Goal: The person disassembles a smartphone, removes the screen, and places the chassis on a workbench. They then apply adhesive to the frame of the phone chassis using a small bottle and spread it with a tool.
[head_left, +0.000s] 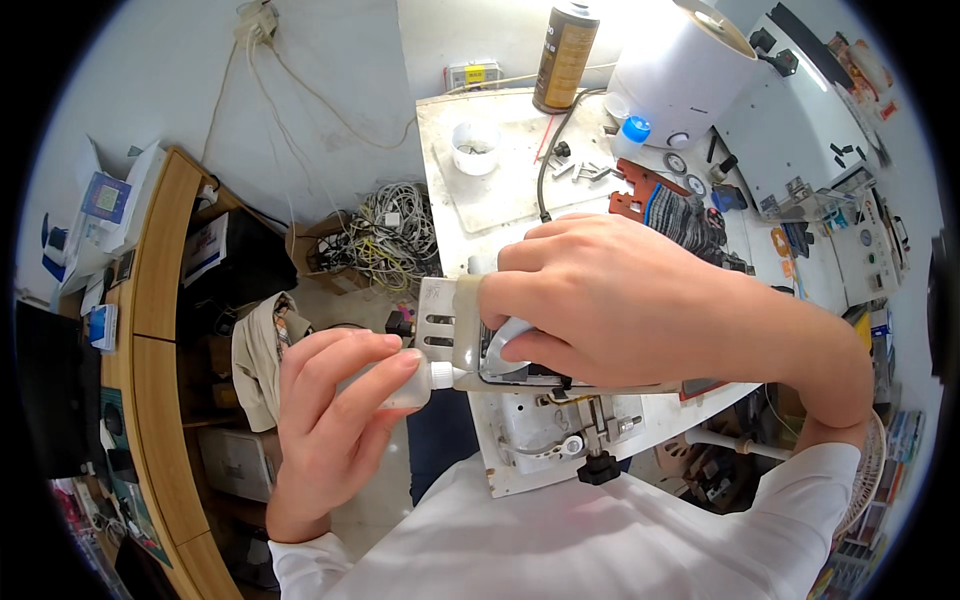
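My left hand is wrapped round a small translucent squeeze bottle with a white nozzle cap. Its tip points right, at the near left corner of a flat, dark-edged device lying on a clamping fixture. A slotted metal plate makes up the fixture's left end. Over the device, my right hand is closed, thumb and fingers pinching a thin pale-grey piece. Most of that piece and the device's top are hidden under this hand. Below the fixture's near edge sticks out a black clamp knob.
At the back of the white table stand a spray can, a large white humidifier-like appliance and a small white tub. A grey striped glove and small metal parts lie beyond my right hand. Tangled cables fill the floor at left.
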A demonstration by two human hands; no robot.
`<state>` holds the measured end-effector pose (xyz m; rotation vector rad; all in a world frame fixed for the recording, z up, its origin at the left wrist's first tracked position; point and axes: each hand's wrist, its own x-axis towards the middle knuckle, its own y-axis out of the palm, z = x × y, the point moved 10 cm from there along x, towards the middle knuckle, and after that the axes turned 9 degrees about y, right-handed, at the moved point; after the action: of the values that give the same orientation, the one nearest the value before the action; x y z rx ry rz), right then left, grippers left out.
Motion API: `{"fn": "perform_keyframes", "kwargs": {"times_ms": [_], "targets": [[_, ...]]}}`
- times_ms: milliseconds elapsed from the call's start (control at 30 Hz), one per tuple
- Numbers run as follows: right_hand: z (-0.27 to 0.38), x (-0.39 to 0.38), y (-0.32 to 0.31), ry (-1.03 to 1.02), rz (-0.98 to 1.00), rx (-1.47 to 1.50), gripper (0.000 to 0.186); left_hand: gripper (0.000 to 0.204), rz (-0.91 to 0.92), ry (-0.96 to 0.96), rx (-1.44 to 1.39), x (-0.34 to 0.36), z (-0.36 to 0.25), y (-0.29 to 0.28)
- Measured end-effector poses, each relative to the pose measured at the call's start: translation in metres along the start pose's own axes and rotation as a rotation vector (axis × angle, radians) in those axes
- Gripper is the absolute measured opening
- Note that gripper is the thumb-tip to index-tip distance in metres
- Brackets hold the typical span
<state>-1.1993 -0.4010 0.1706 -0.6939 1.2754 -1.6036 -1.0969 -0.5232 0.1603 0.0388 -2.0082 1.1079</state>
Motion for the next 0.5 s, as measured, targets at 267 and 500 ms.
{"fn": "perform_keyframes", "kwargs": {"times_ms": [267,500], "targets": [[0.002,0.0013,0.0021,0.05,-0.025,-0.044,0.021,0.046,-0.054,-0.038,-0.062,-0.0116,0.003,0.0022],[-0.0027,0.0024,0.0034,0.08,-0.022,0.063,0.019,0.048,-0.05,-0.028,-0.065,-0.0107,0.0018,0.0018]]}}
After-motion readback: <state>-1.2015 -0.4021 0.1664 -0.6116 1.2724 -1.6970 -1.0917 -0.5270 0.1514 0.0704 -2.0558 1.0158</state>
